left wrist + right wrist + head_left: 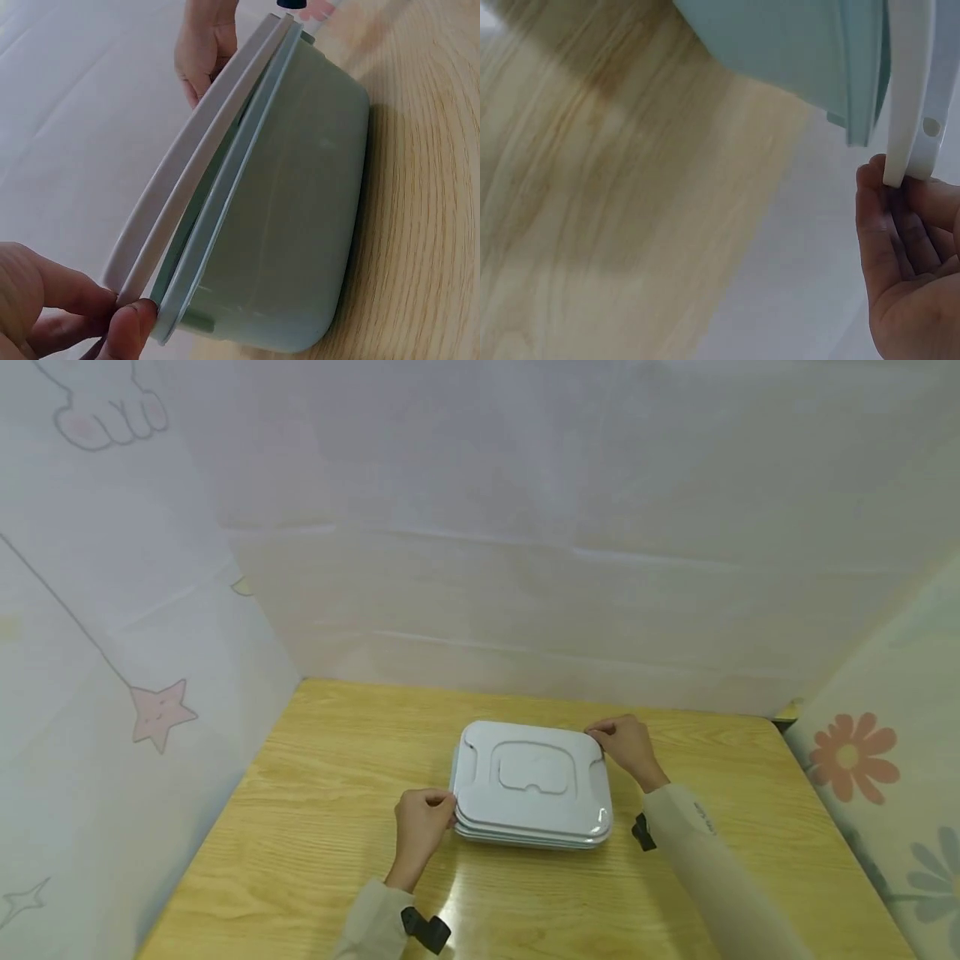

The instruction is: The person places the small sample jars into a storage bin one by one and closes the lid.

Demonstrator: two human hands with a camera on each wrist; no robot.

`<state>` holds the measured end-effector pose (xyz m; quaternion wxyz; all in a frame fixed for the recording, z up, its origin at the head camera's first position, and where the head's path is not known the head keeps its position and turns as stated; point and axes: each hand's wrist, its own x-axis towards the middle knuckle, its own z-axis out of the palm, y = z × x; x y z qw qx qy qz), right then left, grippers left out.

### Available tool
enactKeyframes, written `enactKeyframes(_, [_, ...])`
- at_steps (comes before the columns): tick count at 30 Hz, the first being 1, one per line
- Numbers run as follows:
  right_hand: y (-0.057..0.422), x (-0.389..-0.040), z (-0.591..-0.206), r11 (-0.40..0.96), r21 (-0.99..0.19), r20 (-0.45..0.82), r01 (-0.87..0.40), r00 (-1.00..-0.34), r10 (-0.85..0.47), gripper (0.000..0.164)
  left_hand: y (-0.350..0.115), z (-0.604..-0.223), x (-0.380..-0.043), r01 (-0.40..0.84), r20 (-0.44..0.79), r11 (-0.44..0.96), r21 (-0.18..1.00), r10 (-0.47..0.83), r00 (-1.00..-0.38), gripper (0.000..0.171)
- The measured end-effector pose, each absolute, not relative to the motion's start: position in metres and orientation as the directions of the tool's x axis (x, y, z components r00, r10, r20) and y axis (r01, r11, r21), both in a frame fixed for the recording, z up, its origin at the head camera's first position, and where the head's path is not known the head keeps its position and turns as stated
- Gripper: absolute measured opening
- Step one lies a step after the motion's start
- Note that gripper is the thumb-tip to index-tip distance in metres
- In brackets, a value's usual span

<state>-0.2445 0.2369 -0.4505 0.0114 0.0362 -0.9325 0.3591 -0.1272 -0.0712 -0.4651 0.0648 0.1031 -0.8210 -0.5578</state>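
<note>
A white rectangular lid (pixel 534 768) with a raised panel lies over a pale green plastic tub (pixel 300 195). Its edge shows two white layers in both wrist views, and a narrow dark gap runs between it and the tub's rim. At the near left corner my left hand (pixel 420 827) pinches the lid's edge between thumb and fingers, the thumb right at the tub's rim. My right hand (pixel 915 262) pinches the far right corner of the lid, fingertips under the edge and thumb on top. The tub's inside is hidden.
The tub stands on a light wooden table (pixel 315 835). Pale fabric walls (pixel 525 602) with printed flowers and a star enclose the table's back and sides. A black strap device (pixel 426 931) sits on the left wrist, another (pixel 643 832) on the right.
</note>
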Motion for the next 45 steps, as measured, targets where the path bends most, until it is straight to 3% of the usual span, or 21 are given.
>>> enactKeyframes(11, [0.23,-0.241,-0.456,0.744,-0.664,0.047,-0.076,-0.997,-0.06,0.019,-0.072,-0.465,-0.126,-0.052,0.077,0.502,0.863,-0.233,-0.969,0.016])
enactKeyframes(25, [0.217,-0.242,-0.462,0.775,-0.63,0.049,-0.053,-0.998,-0.028,0.019,-0.06,-0.479,-0.127,0.003,0.196,0.555,0.832,-0.288,-0.937,0.009])
enactKeyframes(35, [0.218,-0.243,-0.466,0.758,-0.646,0.098,-0.086,-0.995,-0.029,0.018,-0.064,-0.481,-0.142,0.014,0.171,0.507,0.862,-0.265,-0.949,0.014])
enactKeyframes(45, [0.216,-0.24,-0.47,0.755,-0.654,0.068,-0.047,-0.998,-0.003,0.017,-0.069,-0.484,-0.155,-0.031,0.11,0.48,0.877,-0.264,-0.958,0.016])
